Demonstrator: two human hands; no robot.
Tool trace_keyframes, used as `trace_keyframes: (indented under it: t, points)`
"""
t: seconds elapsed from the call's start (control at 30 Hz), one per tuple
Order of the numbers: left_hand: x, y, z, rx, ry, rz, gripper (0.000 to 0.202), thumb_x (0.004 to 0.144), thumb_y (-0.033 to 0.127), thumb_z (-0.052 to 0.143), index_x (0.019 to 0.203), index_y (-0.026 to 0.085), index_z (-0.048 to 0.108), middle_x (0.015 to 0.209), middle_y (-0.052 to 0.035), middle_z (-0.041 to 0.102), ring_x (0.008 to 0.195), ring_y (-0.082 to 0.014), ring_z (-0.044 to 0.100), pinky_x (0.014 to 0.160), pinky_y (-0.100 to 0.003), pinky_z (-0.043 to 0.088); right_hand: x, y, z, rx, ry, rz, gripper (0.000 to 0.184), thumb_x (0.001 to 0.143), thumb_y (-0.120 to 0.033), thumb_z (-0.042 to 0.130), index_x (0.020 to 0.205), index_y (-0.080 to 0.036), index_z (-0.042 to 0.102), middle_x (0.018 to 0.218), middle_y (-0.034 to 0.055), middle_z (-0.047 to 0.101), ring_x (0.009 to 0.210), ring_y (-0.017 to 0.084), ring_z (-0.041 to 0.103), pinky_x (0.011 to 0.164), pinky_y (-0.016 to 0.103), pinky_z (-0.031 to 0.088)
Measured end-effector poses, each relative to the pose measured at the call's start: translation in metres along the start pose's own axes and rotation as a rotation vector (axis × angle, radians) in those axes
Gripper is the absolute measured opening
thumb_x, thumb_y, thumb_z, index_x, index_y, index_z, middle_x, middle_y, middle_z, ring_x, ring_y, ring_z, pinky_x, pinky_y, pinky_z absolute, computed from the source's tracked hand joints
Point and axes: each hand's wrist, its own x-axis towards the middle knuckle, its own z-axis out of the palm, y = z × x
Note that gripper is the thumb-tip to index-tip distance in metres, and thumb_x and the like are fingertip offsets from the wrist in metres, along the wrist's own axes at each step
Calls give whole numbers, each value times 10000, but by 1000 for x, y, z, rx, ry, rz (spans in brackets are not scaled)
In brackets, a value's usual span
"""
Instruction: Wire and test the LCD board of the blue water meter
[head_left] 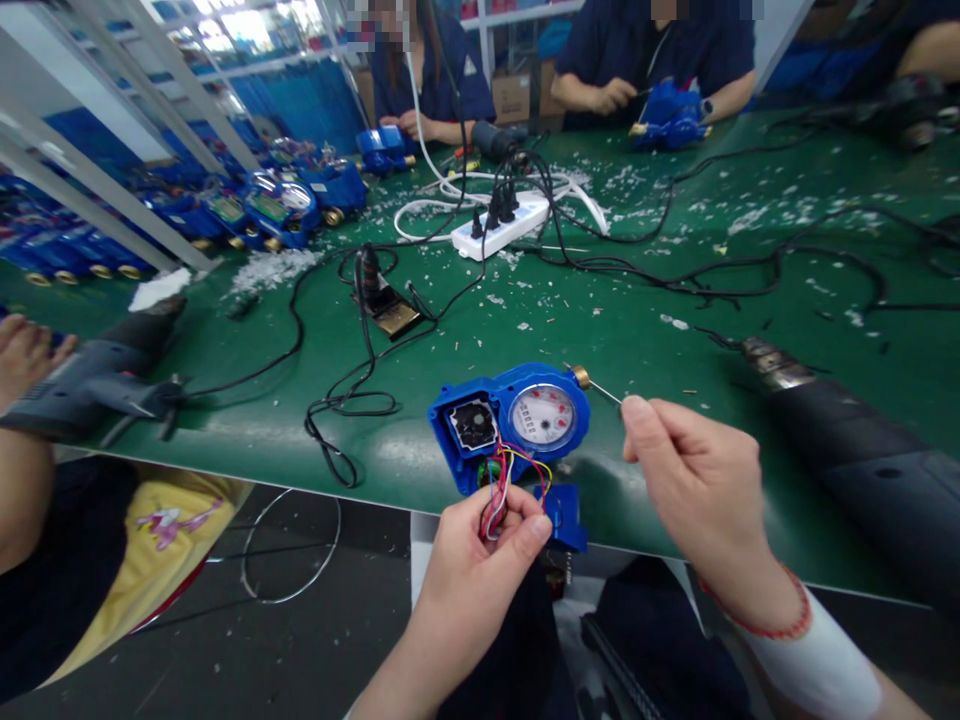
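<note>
A blue water meter (510, 385) with a round white dial (543, 416) and a brass fitting (581, 377) lies near the green bench's front edge. Its square compartment is open, showing a black part (474, 424). Several coloured wires (498, 508) run from it into my left hand (487, 560), whose fingers are closed around them. Beside those fingers hangs a blue plastic piece (564, 517) at the bench edge. To the right of the meter, my right hand (694, 475) pinches a thin metal rod-like tool (606, 392), its tip by the brass fitting. The tool's other end is hidden in my hand.
Heat guns (847, 430) lie on the right and on the left (105, 370). A soldering iron stand (386, 300), a white power strip (501, 226) and loose black cables cross the bench (637, 310). More blue meters (281, 205) stand back left. Co-workers sit opposite and at left.
</note>
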Motion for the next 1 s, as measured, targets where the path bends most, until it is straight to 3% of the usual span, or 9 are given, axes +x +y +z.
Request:
trace_keyframes:
  t: [0.1, 0.2, 0.37, 0.47, 0.63, 0.73, 0.8, 0.9, 1.0]
  points:
    - [2, 1, -1, -7, -4, 10, 203, 747, 323, 659, 666, 161, 567, 573, 43, 472, 536, -92, 386, 513, -215, 328, -11, -3, 4, 183, -287, -8, 98, 887, -185, 579, 823, -154, 647, 667, -24, 546, 585, 66, 499, 534, 166, 387]
    - [3, 0, -2, -4, -24, 19, 227, 766, 361, 656, 695, 157, 587, 623, 14, 544, 573, -109, 450, 549, -230, 380, -20, -8, 12, 364, -522, 56, 91, 877, -208, 600, 884, -166, 680, 771, 6, 619, 685, 95, 561, 597, 181, 425]
    - [-1, -11, -4, 129, 43, 221, 156, 822, 265, 620, 953, 190, 658, 855, -24, 650, 784, -161, 605, 728, -270, 474, -22, -7, 22, 566, -452, 469, 252, 866, -334, 602, 702, -143, 581, 597, -10, 544, 523, 73, 455, 490, 184, 348]
    - [-3, -23, -6, 265, 74, 403, 399, 768, 229, 705, 1152, 234, 596, 1186, -61, 634, 1122, -228, 581, 973, -352, 431, -21, -4, 25, 817, -499, 680, 362, 836, -444, 645, 684, -149, 499, 535, -43, 461, 457, 45, 356, 436, 165, 273]
    - [1, -31, -11, 466, 48, 474, 187, 799, 157, 668, 967, 218, 614, 1116, -55, 681, 1078, -226, 611, 954, -371, 435, -22, -5, 27, 1047, -526, 844, 384, 763, -464, 732, 721, -126, 554, 523, -55, 436, 441, 23, 295, 417, 151, 199]
    - [4, -24, -14, 448, 70, 431, 145, 791, 95, 631, 878, 208, 604, 899, -12, 696, 870, -184, 649, 803, -301, 478, -21, -4, 24, 998, -559, 780, 344, 796, -448, 704, 743, -122, 610, 519, -54, 436, 444, 27, 304, 425, 156, 208]
    - [5, -17, -15, 427, 90, 365, 128, 779, 97, 638, 846, 203, 612, 832, 1, 690, 781, -172, 643, 739, -280, 477, -19, -3, 20, 876, -615, 621, 265, 827, -384, 680, 774, -125, 663, 593, -19, 526, 517, 50, 418, 487, 167, 307]
    - [6, -11, -15, 381, 50, 295, 66, 784, 153, 670, 825, 195, 640, 834, -7, 708, 766, -176, 645, 740, -279, 470, -16, -3, 13, 651, -674, 336, 124, 836, -253, 661, 798, -144, 706, 749, 27, 623, 692, 107, 544, 621, 212, 405]
    - [6, -8, -16, 314, -13, 263, 66, 797, 182, 677, 861, 199, 678, 852, -6, 725, 793, -172, 654, 771, -273, 468, -13, -4, 9, 473, -664, 179, 97, 839, -188, 633, 781, -152, 702, 730, 27, 615, 667, 113, 538, 573, 214, 387]
